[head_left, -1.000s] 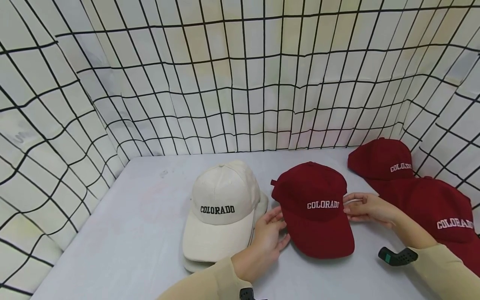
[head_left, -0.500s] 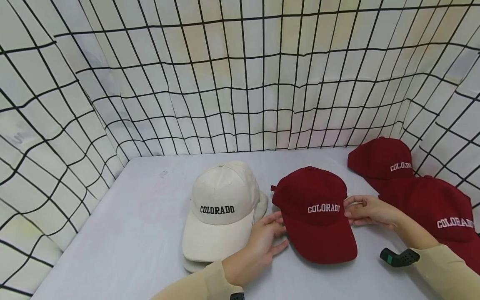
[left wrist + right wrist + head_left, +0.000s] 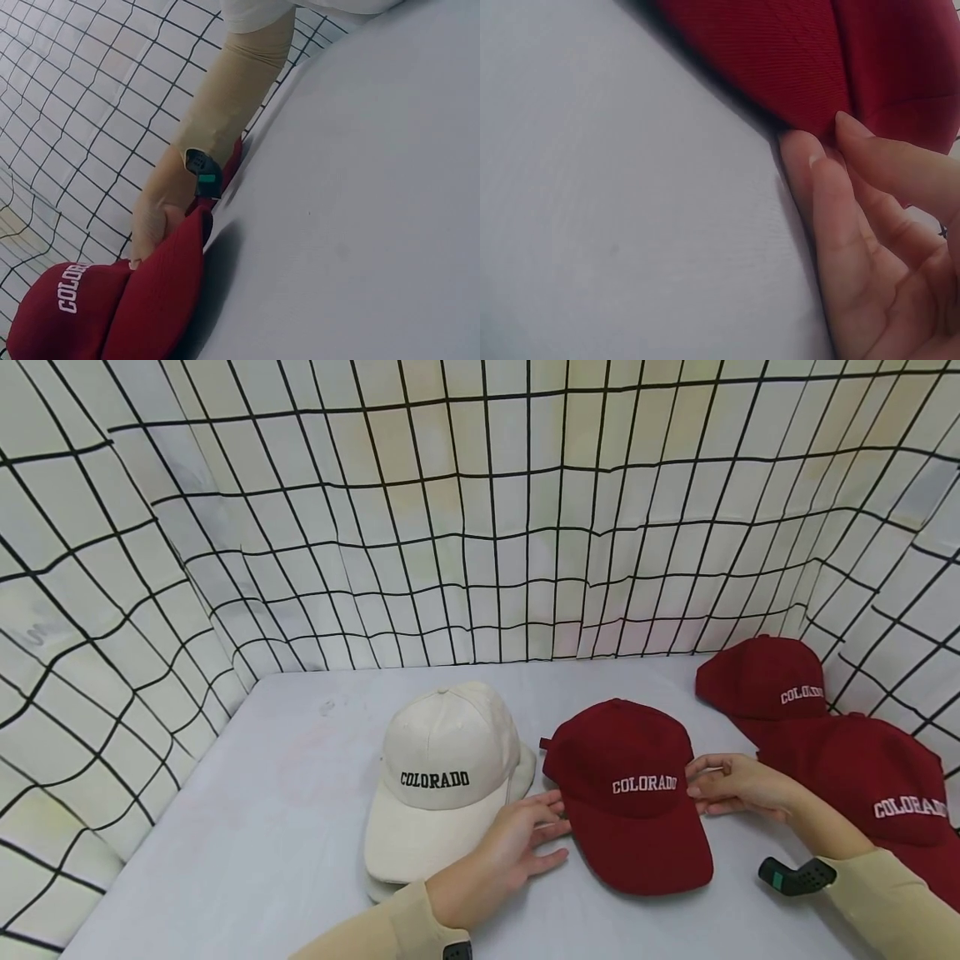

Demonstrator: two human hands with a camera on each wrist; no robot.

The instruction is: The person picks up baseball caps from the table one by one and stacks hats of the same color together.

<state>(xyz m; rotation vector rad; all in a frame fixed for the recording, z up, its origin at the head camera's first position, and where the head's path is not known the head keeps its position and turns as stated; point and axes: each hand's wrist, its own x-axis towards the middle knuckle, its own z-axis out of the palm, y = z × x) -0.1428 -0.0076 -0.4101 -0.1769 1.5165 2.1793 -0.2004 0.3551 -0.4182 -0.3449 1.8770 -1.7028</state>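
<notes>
A dark red baseball cap (image 3: 628,797) with white COLORADO lettering sits mid-table, its brim toward me. My right hand (image 3: 738,783) pinches the cap's edge where brim meets crown; in the right wrist view the thumb (image 3: 889,157) lies against the red cloth with fingers below. On the other side, my left hand (image 3: 510,852) has its fingers spread and extended, fingertips right at the cap's left edge. Close to the left hand stands a cream cap (image 3: 442,768) with black COLORADO lettering, stacked over another pale cap whose rim peeks out at its side.
More red caps lie at the right: one at the back (image 3: 765,681) and one nearer (image 3: 862,768), beside the right forearm. White walls with a black grid (image 3: 495,539) enclose the white table (image 3: 247,827) at the back and sides.
The middle red cap has come slightly toward me and lower, with the right hand staying at its edge. My left hand has drawn back a little to the left and its fingers have straightened.
</notes>
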